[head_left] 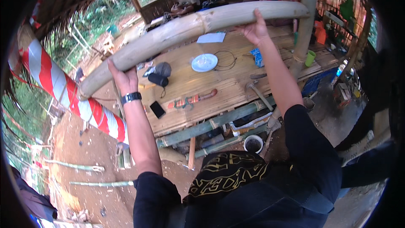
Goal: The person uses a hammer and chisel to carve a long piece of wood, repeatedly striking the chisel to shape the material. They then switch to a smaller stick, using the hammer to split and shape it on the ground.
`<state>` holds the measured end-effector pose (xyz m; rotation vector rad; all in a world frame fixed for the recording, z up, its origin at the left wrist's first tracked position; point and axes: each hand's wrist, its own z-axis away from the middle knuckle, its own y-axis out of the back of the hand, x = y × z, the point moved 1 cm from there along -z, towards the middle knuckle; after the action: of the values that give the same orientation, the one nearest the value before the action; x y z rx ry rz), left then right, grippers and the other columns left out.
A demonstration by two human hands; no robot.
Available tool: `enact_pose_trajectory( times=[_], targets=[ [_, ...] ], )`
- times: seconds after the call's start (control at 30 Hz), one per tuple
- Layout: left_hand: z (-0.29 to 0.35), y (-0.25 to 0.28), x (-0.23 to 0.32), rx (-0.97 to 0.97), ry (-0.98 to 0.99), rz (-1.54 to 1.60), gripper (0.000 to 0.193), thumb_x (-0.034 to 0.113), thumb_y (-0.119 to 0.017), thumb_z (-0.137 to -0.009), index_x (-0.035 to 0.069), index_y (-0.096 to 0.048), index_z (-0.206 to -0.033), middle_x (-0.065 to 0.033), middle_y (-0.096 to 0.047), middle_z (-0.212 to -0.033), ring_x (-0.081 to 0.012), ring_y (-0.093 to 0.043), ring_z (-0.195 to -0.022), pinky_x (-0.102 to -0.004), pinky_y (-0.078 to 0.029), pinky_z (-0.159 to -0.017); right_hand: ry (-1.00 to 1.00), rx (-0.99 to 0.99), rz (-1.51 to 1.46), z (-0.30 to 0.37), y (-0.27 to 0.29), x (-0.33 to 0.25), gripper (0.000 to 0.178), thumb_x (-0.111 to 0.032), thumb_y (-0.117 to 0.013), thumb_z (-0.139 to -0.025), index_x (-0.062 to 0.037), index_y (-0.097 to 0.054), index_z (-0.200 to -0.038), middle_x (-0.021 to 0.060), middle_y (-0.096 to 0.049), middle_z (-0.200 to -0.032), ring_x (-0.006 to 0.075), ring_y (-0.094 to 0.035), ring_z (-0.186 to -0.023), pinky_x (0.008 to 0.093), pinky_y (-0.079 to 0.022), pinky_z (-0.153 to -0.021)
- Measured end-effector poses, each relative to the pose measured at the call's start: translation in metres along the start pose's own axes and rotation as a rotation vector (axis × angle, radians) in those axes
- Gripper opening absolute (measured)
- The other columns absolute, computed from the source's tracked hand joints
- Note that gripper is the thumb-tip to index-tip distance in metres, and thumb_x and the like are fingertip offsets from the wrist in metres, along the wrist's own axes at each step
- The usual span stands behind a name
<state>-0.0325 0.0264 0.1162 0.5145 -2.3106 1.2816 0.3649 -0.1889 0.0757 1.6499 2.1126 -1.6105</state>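
A thick, pale bamboo pole (177,31) runs crosswise in front of me, its left end against a post wrapped in red and white striped tape (63,88). Its right end meets an upright bamboo post (304,33); whether it is fastened there I cannot tell. My left hand (123,78), a black watch on its wrist, grips the pole near the left end from below, thumb on the near side. Further right, my right hand (256,31) supports it from underneath with the thumb up against it. The fingers behind the pole are partly hidden.
Below lies a bamboo-slat platform (232,84) holding a white plate (204,62), a phone (157,109), a sheathed blade (192,99), a hammer (258,93) and a black cylinder (158,79). A white bucket (253,143) stands beneath its edge. Someone sits behind it (185,0).
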Motion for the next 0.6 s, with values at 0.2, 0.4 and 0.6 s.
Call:
enact_pose_trajectory(
  times=[0.2, 0.4, 0.6],
  targets=[
    [0.014, -0.022, -0.009, 0.031, 0.041, -0.013, 0.068, 0.047, -0.056, -0.088, 0.005, -0.034, -0.136, -0.017, -0.038, -0.138, -0.0323, -0.036, -0.128, -0.0515, -0.028, -0.109, 0.013, 0.048, -0.051, -0.002, 0.018, -0.014, 0.079, -0.048, -0.069, -0.079, -0.0072, -0.033, -0.136, 0.0167, -0.04, -0.134, 0.0368, -0.04, -0.125, 0.06, -0.035, -0.102],
    [0.011, -0.011, 0.001, 0.026, -0.053, -0.086, 0.073, 0.051, -0.054, -0.088, 0.001, -0.031, -0.136, -0.0191, -0.04, -0.136, -0.0321, -0.04, -0.127, -0.0479, -0.031, -0.109, -0.033, 0.122, -0.114, 0.004, 0.0, -0.006, 0.082, -0.041, -0.075, -0.075, -0.0031, -0.033, -0.134, 0.0187, -0.039, -0.133, 0.0411, -0.041, -0.123, 0.0591, -0.04, -0.099],
    [0.004, -0.008, -0.005, 0.028, -0.025, -0.031, 0.072, 0.047, -0.058, -0.088, 0.0, -0.032, -0.135, -0.0195, -0.04, -0.135, -0.0323, -0.041, -0.126, -0.0483, -0.034, -0.107, -0.113, 0.062, -0.03, 0.013, 0.001, -0.028, 0.084, -0.044, -0.075, -0.075, -0.0003, -0.033, -0.133, 0.0205, -0.04, -0.131, 0.0402, -0.042, -0.122, 0.0582, -0.039, -0.1]
  ],
)
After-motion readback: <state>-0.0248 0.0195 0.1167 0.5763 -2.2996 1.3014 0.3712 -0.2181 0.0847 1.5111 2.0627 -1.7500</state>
